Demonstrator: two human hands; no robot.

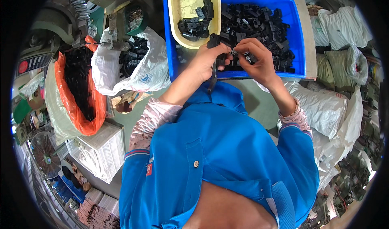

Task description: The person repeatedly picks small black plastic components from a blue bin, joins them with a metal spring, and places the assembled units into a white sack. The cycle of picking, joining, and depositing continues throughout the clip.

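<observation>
My left hand (206, 62) is closed around a long black plastic part (213, 75), which stands nearly upright and sticks out above and below my fingers. Close beside it, my right hand (258, 62) pinches with thumb and forefinger at the side of that part. A small bright glint shows between the fingertips, too small to name. Both hands are over the near edge of a blue bin (298, 38) full of small black plastic parts (265, 26). Some coiled metal springs (244, 21) lie among these parts.
A cream tray (217, 14) with several black parts overlaps the bin's left side. At left are a white sack (156, 63) and an orange bag (91, 127) of black pieces, with a white crate (101, 148) below. White sacks (324, 107) are piled at right.
</observation>
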